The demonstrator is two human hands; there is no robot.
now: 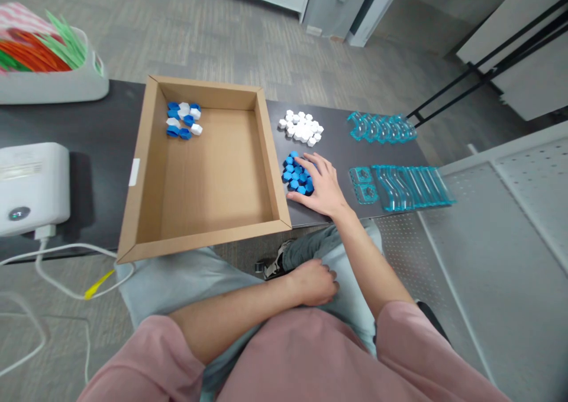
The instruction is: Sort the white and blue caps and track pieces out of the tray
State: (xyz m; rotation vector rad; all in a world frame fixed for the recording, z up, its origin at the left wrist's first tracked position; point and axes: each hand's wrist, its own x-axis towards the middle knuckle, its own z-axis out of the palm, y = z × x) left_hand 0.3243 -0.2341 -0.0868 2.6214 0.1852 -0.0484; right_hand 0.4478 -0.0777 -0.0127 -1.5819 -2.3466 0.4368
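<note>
My right hand reaches over a pile of blue hexagonal pieces. Its fingers are spread around the pile's right side, and the palm hides some pieces. A group of white hexagonal pieces lies just beyond. My left hand rests on my lap, fingers curled in, with nothing visible in it. To the left stands a shallow cardboard box. In its far left corner, blue pieces and white pieces sit close together in short rows.
Clear teal-edged plastic parts lie at the table's right: a wavy row, a longer row and small square plates. At left are a white device with a cable and a white bin of colourful sticks.
</note>
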